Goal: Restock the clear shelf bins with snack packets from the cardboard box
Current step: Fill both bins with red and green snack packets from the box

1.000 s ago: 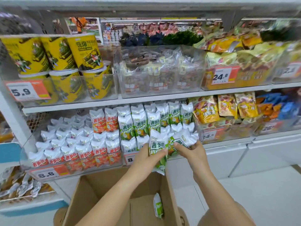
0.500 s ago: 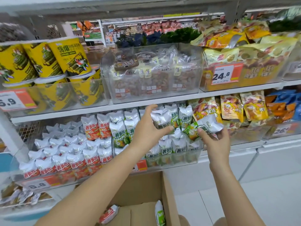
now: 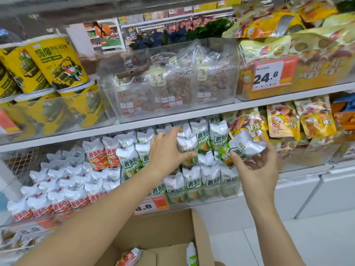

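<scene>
Left hand (image 3: 169, 150) has pushed its green packet (image 3: 187, 145) into the clear bin (image 3: 201, 196), still gripping; right hand (image 3: 255, 162) holds the next packet (image 3: 244, 145).

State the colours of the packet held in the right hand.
White and green packet, clearest in the head view.

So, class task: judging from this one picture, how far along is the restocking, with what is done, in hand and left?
Done: the clear bin on the lower shelf already holds rows of green packets. In hand: the left hand sets one packet among them, and the right hand holds another. Left: the cardboard box shows a red packet and a green one.
</scene>
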`<state>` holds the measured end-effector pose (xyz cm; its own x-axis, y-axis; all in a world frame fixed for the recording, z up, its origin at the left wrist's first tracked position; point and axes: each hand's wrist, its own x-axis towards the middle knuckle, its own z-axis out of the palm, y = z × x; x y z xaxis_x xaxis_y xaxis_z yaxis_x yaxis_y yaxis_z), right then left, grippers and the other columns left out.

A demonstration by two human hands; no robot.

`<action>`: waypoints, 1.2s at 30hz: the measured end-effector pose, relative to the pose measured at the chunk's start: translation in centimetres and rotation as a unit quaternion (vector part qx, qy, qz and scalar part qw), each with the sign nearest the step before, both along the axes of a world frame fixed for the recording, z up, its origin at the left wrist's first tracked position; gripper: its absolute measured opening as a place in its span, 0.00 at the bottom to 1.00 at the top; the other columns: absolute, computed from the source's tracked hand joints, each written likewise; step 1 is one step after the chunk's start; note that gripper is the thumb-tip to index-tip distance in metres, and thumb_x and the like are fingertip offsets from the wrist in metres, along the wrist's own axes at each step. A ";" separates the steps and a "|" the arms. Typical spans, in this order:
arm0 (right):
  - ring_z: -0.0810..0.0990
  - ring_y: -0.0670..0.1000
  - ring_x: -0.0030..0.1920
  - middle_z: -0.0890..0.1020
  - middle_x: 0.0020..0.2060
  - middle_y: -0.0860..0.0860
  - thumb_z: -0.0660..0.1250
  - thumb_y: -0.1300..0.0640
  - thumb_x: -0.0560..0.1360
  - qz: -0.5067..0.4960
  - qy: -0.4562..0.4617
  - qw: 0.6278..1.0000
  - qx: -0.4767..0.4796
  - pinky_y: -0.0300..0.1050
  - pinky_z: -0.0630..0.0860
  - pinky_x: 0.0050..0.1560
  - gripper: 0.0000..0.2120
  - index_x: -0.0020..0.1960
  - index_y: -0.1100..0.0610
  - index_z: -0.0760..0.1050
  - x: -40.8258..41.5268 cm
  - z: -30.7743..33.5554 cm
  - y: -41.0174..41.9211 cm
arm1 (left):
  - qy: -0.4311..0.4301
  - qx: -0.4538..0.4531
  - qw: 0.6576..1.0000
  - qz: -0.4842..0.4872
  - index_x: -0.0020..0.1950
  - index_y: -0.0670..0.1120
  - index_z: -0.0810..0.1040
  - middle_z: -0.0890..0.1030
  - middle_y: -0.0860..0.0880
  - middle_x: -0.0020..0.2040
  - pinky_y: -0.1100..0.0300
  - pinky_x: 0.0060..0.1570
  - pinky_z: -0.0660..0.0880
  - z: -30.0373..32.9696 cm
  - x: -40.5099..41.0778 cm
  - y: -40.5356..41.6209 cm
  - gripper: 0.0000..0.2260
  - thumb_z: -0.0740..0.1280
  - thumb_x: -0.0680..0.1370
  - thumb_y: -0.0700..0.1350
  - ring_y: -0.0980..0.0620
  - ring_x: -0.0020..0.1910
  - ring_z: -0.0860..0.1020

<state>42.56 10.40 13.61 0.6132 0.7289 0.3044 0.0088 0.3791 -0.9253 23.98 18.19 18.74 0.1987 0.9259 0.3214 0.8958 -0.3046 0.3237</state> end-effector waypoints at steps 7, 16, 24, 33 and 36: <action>0.78 0.47 0.59 0.78 0.57 0.44 0.75 0.62 0.69 -0.016 0.059 0.998 -0.004 0.37 0.73 0.54 0.33 0.66 0.44 0.64 1.8 -0.1 1.0 | 0.187 0.045 0.981 -0.032 0.65 0.51 0.71 0.71 0.51 0.64 0.54 0.62 0.62 0.7 0.4 1.2 0.29 0.64 0.71 0.69 0.49 0.63 0.67; 0.72 0.41 0.66 0.70 0.70 0.41 0.73 0.56 0.72 0.068 -0.253 0.963 -0.057 0.38 0.69 0.55 0.45 0.72 0.29 0.48 -1.3 -0.5 0.3 | -0.046 -0.104 0.959 -0.259 0.67 0.53 0.72 0.78 0.54 0.62 0.59 0.60 0.71 3.8 5.5 -2.1 0.25 0.74 0.72 0.53 0.57 0.61 0.74; 0.68 0.57 0.67 0.67 0.71 0.54 0.64 0.48 0.77 0.015 -0.435 0.846 -0.308 0.51 0.69 0.60 0.27 0.73 0.54 0.63 0.8 -2.1 1.4 | -0.028 -0.009 0.991 -0.130 0.60 0.51 0.78 0.82 0.52 0.54 0.57 0.51 0.70 3.3 4.2 1.0 0.18 0.69 0.74 0.58 0.49 0.55 0.77; 0.78 0.58 0.57 0.70 0.70 0.52 0.64 0.51 0.77 0.042 -0.427 0.854 -0.294 0.51 0.74 0.48 0.36 0.78 0.43 0.48 1.4 -2.8 1.1 | 0.191 -0.059 0.972 -0.119 0.37 0.51 0.71 0.72 0.52 0.38 0.51 0.56 0.63 2.7 5.9 3.0 0.16 0.62 0.78 0.60 0.45 0.53 0.69; 0.76 0.58 0.59 0.69 0.70 0.52 0.64 0.51 0.77 0.041 -0.436 0.846 -0.304 0.51 0.74 0.50 0.33 0.77 0.44 0.53 1.4 -2.8 1.2 | 0.223 -0.036 0.966 -0.122 0.60 0.51 0.76 0.77 0.47 0.55 0.51 0.56 0.63 2.3 6.0 3.2 0.18 0.60 0.79 0.60 0.45 0.59 0.69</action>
<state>43.96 11.63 10.82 0.2894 0.9423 0.1684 0.7854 -0.1332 -0.6045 29.94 21.36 21.03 0.5182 0.8506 0.0895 0.8552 -0.5158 -0.0495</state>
